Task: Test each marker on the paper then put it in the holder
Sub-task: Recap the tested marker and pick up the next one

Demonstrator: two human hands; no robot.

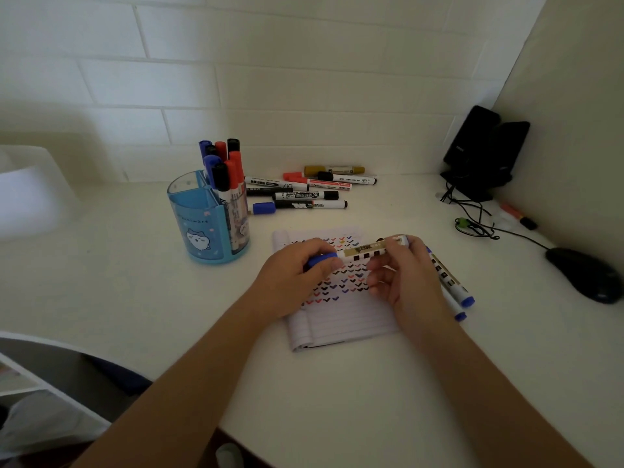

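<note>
Held marker (366,250) sits between both hands, low over the paper (341,319), mid-desk. Long axis runs roughly 8 to 2 o'clock, nearly level. The blue cap (322,260) is at the 8 end, the tail at the 2 end.

Left hand (297,275) has its fingers curled round the cap. Right hand (401,275) pinches the barrel near the tail, thumb and fingers wrapped on it. Both hands are on it, neither is free. The cap looks seated on the barrel. Can't tell if it is about to come off or go on.

Marker look: white barrel, gold label band, a row of dark squares, blue cap. Tip not visible.

Key relation: the holder (199,224) lies at about 10 o'clock from the hands, well apart from them, on the left-hand side. So the left hand is nearer for the drop, but it has only the cap. Judgement: the marker must turn from lying to upright to go in.

The holder is blue and translucent. The right-side compartment is already packed with upright markers (223,163); the front-left one looks free.

The paper has rows of small check marks in black, red and blue, with the lower lines blank.

Loose markers (304,194) lie in a pile at 12 o'clock from the hands. Two blue-capped markers (454,285) lie on the desk (169,298) just beside the right hand, at 4 o'clock.
</note>
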